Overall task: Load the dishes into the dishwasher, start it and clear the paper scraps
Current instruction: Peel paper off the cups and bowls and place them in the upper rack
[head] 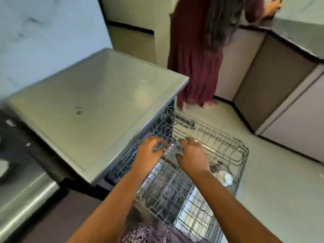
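Fingers (158, 143) curled in from both sides: our left hand (149, 151) and right hand (192, 155) are wrapped round what looks like a clear glass (175, 148). It sits low over the pulled-out upper rack (242, 155), at the rack's inner end by the dishwasher (98, 106). We'd call it light, stiff, slick and breakable, so grip the wall, not the rim.
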